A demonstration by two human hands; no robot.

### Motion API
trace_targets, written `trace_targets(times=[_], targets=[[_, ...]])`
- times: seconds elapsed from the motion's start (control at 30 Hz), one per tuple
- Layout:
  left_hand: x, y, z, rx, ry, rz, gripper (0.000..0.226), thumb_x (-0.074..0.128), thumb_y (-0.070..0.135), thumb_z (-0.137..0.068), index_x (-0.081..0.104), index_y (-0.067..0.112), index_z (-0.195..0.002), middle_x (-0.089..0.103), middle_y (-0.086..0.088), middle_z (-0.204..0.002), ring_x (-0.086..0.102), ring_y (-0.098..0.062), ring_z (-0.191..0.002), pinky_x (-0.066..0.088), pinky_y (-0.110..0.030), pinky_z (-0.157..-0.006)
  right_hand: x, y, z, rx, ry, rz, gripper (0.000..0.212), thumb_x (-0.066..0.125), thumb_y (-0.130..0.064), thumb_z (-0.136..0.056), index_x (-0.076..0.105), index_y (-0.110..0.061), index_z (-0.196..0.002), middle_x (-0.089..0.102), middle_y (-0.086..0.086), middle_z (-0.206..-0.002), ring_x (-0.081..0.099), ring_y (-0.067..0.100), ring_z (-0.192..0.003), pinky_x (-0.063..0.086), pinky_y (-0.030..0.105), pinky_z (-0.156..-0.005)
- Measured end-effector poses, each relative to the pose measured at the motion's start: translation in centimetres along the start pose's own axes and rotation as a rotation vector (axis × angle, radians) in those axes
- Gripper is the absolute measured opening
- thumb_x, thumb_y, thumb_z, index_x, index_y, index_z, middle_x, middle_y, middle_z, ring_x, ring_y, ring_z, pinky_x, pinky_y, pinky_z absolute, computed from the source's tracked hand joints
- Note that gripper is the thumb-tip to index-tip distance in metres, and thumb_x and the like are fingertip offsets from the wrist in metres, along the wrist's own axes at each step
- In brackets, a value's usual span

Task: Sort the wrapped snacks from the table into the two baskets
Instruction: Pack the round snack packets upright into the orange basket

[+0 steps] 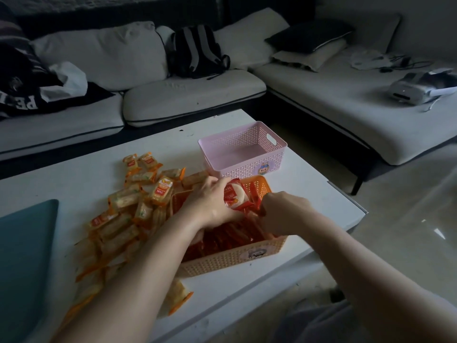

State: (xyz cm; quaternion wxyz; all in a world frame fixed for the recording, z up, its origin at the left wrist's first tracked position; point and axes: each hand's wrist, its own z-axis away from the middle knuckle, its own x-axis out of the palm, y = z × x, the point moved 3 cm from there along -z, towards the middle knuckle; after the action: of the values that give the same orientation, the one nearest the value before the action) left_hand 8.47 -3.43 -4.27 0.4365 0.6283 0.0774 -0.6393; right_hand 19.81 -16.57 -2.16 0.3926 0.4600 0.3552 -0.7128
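Now, red snack [235,197] in left grip [207,201], over orange basket [232,259], right grip [282,211] beside

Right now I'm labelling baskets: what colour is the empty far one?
The basket is pink; head view.

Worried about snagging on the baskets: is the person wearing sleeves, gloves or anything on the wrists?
No. The left hand and right hand are ungloved, and no watch, band or ring shows, though the light is dim. Above the wrists no sleeve is in view as far as the frame reaches.
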Motion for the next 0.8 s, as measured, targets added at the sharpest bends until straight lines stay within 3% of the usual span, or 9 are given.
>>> trace_targets(times=[0.13,0.3,0.4,0.5,0.57,0.63,0.7,0.8], targets=[[-0.3,0.0,-0.8,-0.1,0.068,0.029,0.076,0.054,0.061,-0.08,0.045,0.026,-0.147,0.048,-0.006,-0.15,0.04,-0.032,-0.138,0.036,-0.044,-0.114,1.4,-1.8,-1.0,0.0,0.047,0.066,0.022,0.055,-0.03,-0.097,0.063,-0.015,-0.111,0.061,-0.004,-0.08,0.063,0.014,-0.072,0.055,0.025,-0.064],[-1.4,0.4,-1.2,-0.097,0.091,0.002,0.081,0.063,0.063,-0.068,0.054,0.026,-0.139,0.058,-0.002,-0.138,0.05,-0.028,-0.129,0.042,-0.042,-0.108,0.0,1.1,-2.2,0.101,0.084,-0.149,0.025,0.049,-0.028,-0.097,0.068,-0.013,-0.091,0.071,0.0,-0.079,0.071,0.016,-0.07,0.063,0.034,-0.068],[-1.9,0.6,-1.6,-0.085,0.166,0.108,0.039,0.061,0.039,-0.094,0.067,0.019,-0.127,0.066,-0.005,-0.128,0.059,-0.027,-0.122,0.047,-0.035,-0.101,-0.7,2.2,-3.1,0.151,0.319,-0.382,0.028,0.051,-0.028,-0.095,0.072,-0.01,-0.089,0.074,0.006,-0.079,0.072,0.022,-0.067,0.063,0.043,-0.066],[-2.8,-0.1,-0.8,-0.07,0.337,0.081,0.022,0.055,0.024,-0.097,0.072,0.025,-0.112,0.064,-0.003,-0.121,0.06,-0.025,-0.112,0.049,-0.036,-0.095,-0.5,1.0,-4.0,0.099,0.352,-0.459,0.032,0.058,-0.044,-0.093,0.071,-0.015,-0.096,0.073,0.005,-0.086,0.069,0.022,-0.073,0.061,0.044,-0.071],[-3.3,-1.0,0.2,-0.053,0.373,0.074,0.019,0.059,0.028,-0.093,0.07,0.031,-0.108,0.063,0.0,-0.116,0.061,-0.023,-0.105,0.052,-0.038,-0.091,0.1,-0.1,-4.5,0.11,0.321,-0.374,0.048,0.06,-0.062,-0.087,0.065,-0.015,-0.099,0.069,0.004,-0.089,0.067,0.025,-0.078,0.059,0.044,-0.072],[-3.2,-1.8,1.3,-0.039,0.274,0.061,0.032,0.067,0.046,-0.085,0.067,0.035,-0.115,0.061,0.003,-0.116,0.06,-0.02,-0.107,0.051,-0.037,-0.092,0.5,-0.8,-5.0,0.132,0.351,-0.281,0.055,0.059,-0.066,-0.085,0.06,-0.014,-0.102,0.066,0.007,-0.094,0.065,0.029,-0.083,0.057,0.043,-0.072],[-2.4,-2.5,2.3,-0.039,0.138,0.016,0.057,0.071,0.059,-0.076,0.061,0.037,-0.127,0.055,0.003,-0.125,0.055,-0.018,-0.117,0.047,-0.035,-0.098,0.3,-1.1,-5.2,0.126,0.368,-0.293,0.049,0.063,-0.056,-0.087,0.058,-0.012,-0.107,0.065,0.009,-0.098,0.063,0.03,-0.086,0.055,0.042,-0.073],[-1.3,-3.0,3.0,-0.012,0.088,0.059,0.064,0.079,0.054,-0.075,0.058,0.035,-0.133,0.049,0.006,-0.134,0.049,-0.016,-0.126,0.04,-0.029,-0.1,-0.5,-0.8,-5.0,0.111,0.263,-0.522,0.045,0.08,-0.04,-0.078,0.068,-0.006,-0.104,0.07,0.011,-0.093,0.065,0.024,-0.075,0.059,0.041,-0.068]])
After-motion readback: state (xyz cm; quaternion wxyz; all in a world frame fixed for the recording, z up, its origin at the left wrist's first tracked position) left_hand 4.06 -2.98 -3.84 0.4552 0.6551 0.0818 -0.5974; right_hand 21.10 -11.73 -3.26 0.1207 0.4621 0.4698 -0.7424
